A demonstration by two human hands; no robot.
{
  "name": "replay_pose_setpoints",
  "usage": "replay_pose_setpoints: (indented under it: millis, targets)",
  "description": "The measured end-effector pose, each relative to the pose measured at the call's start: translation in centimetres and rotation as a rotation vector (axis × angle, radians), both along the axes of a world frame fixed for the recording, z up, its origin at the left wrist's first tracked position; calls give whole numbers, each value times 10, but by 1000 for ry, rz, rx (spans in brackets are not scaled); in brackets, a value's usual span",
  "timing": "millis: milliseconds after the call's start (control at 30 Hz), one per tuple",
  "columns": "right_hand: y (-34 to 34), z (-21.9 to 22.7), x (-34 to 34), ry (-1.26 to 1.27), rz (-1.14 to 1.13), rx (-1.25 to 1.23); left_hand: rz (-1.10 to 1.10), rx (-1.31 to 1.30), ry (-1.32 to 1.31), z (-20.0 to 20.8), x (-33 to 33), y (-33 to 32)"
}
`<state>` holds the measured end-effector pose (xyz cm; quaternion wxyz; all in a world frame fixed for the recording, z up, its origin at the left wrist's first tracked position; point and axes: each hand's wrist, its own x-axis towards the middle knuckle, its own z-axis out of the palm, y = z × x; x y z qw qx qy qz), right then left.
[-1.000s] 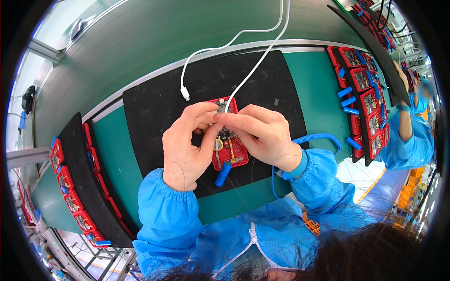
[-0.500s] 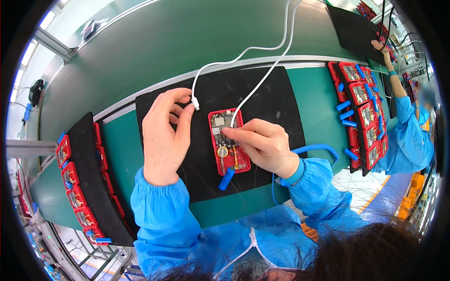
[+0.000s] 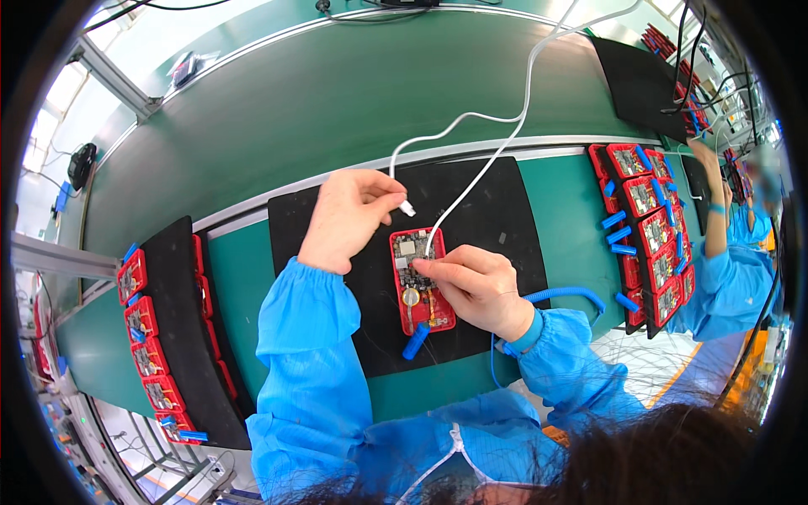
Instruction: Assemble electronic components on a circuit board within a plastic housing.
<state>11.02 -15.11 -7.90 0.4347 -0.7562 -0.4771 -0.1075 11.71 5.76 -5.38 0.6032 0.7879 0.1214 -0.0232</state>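
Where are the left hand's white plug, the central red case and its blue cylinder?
White plug (image 3: 407, 208), head view, its body.
Red case (image 3: 443, 326), head view, its bottom rim.
Blue cylinder (image 3: 416, 342), head view, its side.

The left hand (image 3: 347, 217), which one second ago was over the red case (image 3: 422, 311), is now away from it, at its far-left side. The fingers now pinch the white plug (image 3: 407, 208), and this plug has come from the left to just beyond the case's far edge.
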Motion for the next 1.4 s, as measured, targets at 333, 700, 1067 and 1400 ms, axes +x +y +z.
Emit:
replay_pose_setpoints:
  millis: [333, 700, 1067, 1400]
  targets:
    - [0, 0, 2, -2, -19, 14, -225, 80, 53, -13, 12, -1]
    - [-2, -2, 0, 2, -29, 8, -448, 332, -235, -9, 1, -1]
    - [-1, -2, 3, 0, -12, 10, -424, 494, -518, -19, -7, -8]
    - [-4, 0, -2, 29, -18, 9, -414, 596, -539, -21, -16, -20]
